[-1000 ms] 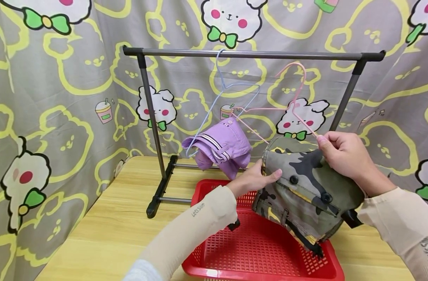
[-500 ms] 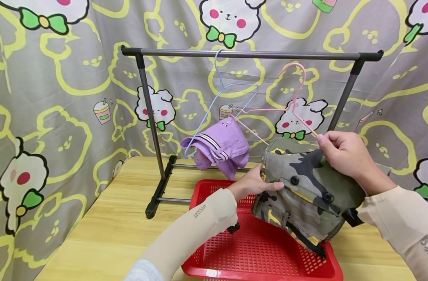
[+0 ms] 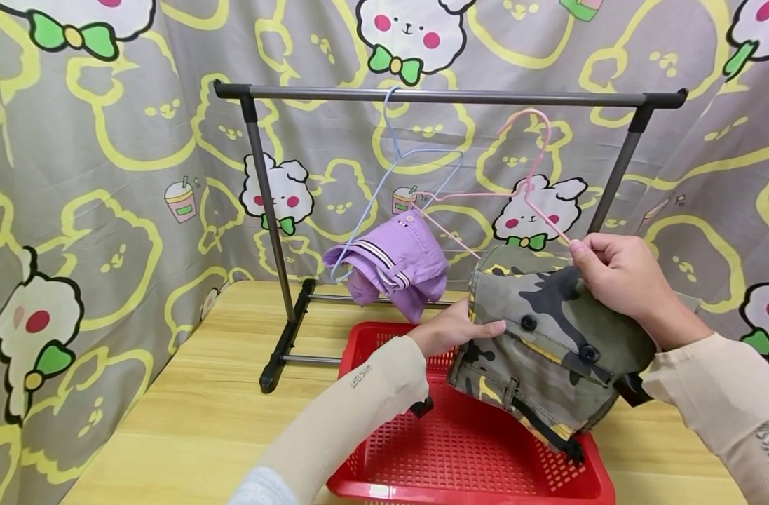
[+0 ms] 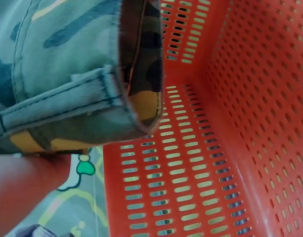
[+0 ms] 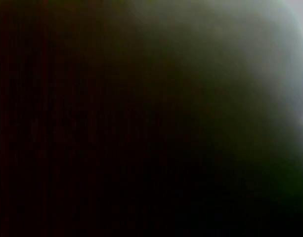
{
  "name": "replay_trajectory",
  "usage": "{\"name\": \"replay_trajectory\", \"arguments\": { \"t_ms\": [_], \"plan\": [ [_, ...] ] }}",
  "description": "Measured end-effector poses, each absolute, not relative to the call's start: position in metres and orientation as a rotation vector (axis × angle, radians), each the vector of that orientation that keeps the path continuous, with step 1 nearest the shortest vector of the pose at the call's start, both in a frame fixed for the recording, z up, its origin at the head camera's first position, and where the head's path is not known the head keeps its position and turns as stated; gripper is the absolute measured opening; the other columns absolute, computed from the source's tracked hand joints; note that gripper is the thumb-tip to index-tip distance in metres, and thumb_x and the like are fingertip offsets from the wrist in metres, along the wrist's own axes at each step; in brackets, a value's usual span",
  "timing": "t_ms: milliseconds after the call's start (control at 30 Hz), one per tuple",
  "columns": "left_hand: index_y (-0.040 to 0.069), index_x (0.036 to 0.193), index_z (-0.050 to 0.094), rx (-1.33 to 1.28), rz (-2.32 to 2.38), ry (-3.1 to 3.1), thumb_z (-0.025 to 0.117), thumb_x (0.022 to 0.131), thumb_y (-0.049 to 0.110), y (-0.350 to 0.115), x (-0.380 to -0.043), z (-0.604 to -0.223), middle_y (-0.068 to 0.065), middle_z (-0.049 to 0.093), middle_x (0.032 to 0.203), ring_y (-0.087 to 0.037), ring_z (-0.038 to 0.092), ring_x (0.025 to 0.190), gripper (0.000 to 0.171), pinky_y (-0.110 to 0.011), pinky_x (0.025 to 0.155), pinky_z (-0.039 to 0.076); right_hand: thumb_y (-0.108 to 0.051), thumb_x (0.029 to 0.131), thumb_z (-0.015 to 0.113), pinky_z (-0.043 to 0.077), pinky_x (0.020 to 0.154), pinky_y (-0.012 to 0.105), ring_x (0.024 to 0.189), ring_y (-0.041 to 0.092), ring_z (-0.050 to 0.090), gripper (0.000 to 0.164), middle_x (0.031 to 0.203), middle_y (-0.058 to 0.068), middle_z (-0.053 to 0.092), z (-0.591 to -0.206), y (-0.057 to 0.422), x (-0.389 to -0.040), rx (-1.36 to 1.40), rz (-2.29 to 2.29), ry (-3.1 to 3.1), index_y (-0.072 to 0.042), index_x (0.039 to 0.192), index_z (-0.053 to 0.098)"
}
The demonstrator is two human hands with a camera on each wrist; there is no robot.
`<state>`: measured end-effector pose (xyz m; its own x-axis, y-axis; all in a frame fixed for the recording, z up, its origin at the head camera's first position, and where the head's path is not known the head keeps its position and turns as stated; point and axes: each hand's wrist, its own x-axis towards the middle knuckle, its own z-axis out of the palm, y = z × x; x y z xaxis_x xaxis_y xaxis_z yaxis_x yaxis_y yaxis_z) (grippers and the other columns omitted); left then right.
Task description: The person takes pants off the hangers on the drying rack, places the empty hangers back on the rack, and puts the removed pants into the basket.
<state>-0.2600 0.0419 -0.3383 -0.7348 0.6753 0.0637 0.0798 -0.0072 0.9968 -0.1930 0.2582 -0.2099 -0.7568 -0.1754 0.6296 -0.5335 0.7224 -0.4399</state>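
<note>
Camouflage pants (image 3: 535, 344), folded, with dark buttons and belt loops, are held above the red basket (image 3: 447, 449) in the head view. My left hand (image 3: 452, 328) grips their left edge, thumb in front and other fingers hidden behind. My right hand (image 3: 624, 280) pinches the right arm of a pink hanger (image 3: 529, 175) at the pants' upper right. That hanger's lower bar runs to the pants' upper edge, where the cloth hides it. Its hook is off the rail. The left wrist view shows the pants' hem or waist edge (image 4: 67, 103) close up; the right wrist view is dark.
A grey-railed clothes rack (image 3: 447, 95) stands on the wooden table (image 3: 188, 400). On its rail hangs a blue hanger (image 3: 390, 165) with folded purple pants (image 3: 399, 263), left of the pink hanger. A patterned curtain (image 3: 334, 42) covers the back and left.
My left thumb has shifted slightly on the camouflage pants, whose left edge has moved a little left. My right hand keeps its pinch on the pink hanger. The head view has drifted slightly.
</note>
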Motion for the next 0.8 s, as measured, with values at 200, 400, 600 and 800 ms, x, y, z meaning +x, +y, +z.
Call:
{"name": "replay_trajectory", "arguments": {
  "t_ms": [200,400,600,800],
  "plan": [
    [0.016,0.126,0.040,0.780,1.833,1.696,0.061,0.087,0.011,0.0437,-0.2628,-0.3411,0.005,0.055,0.106,-0.007,0.054,0.096,0.044,-0.026,0.085,0.043,-0.017,0.092,0.054,0.025,0.037,0.027,0.040,0.012,0.035,0.031,0.044,-0.003,0.039,-0.2098,0.2589,-0.1926,0.533,0.833,-2.361,-0.006,0.063,0.056],
    [0.010,0.114,0.049,0.730,1.796,1.695,0.060,0.088,0.016,0.0432,-0.2611,-0.3422,-0.002,0.061,0.097,-0.015,0.061,0.086,0.029,-0.033,0.077,0.049,-0.014,0.091,0.054,0.023,0.037,0.025,0.039,0.009,0.034,0.030,0.044,-0.006,0.039,-0.2117,0.2630,-0.1948,0.571,0.793,-2.345,-0.009,0.061,0.055],
    [0.008,0.106,0.052,0.736,1.780,1.758,0.063,0.087,0.021,0.0409,-0.2610,-0.3404,-0.004,0.063,0.093,-0.017,0.063,0.083,0.026,-0.032,0.074,0.050,-0.013,0.090,0.055,0.024,0.037,0.024,0.039,0.007,0.034,0.030,0.043,-0.007,0.039,-0.2112,0.2643,-0.1957,0.569,0.777,-2.329,-0.011,0.060,0.055],
    [0.010,0.106,0.054,0.775,1.801,1.719,0.061,0.087,0.021,0.0409,-0.2614,-0.3371,-0.002,0.063,0.093,-0.016,0.063,0.082,0.023,-0.033,0.076,0.050,-0.013,0.090,0.056,0.023,0.038,0.023,0.039,0.006,0.034,0.030,0.043,-0.009,0.038,-0.2117,0.2660,-0.1967,0.575,0.751,-2.319,-0.013,0.060,0.054]
  ]
}}
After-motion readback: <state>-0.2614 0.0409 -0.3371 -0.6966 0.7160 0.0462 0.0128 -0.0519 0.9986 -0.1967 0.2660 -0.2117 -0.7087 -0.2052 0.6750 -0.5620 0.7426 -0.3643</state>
